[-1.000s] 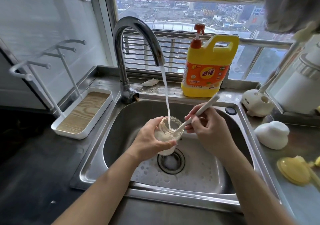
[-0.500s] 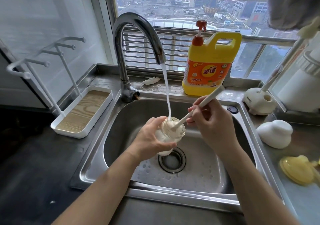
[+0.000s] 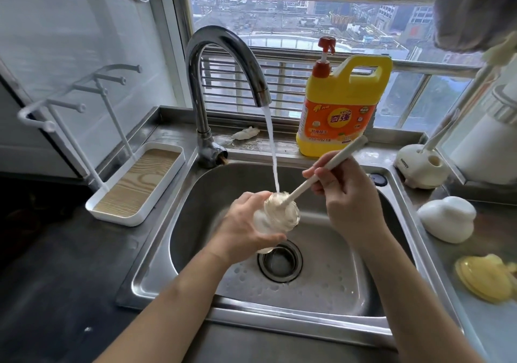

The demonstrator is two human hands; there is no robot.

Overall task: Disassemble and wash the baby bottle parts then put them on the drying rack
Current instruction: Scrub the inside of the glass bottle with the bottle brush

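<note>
The left grip [image 3: 243, 224] wraps the baby bottle [image 3: 279, 215] above the sink [image 3: 195, 217], mouth tipped toward two o'clock. The right grip [image 3: 349, 194], out at two o'clock, pinches the brush [image 3: 333, 164], its long axis running down that line into the mouth. The drying rack [image 3: 112, 217] stands at nine o'clock, nearer the left. Foam and blur hide the brush head.

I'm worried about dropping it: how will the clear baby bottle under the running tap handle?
The clear baby bottle is wet under the stream, so probably slippery. It looks glassy, so possibly fragile against the stainless steel sink. The left hand wraps its body, which should steady it.
</note>
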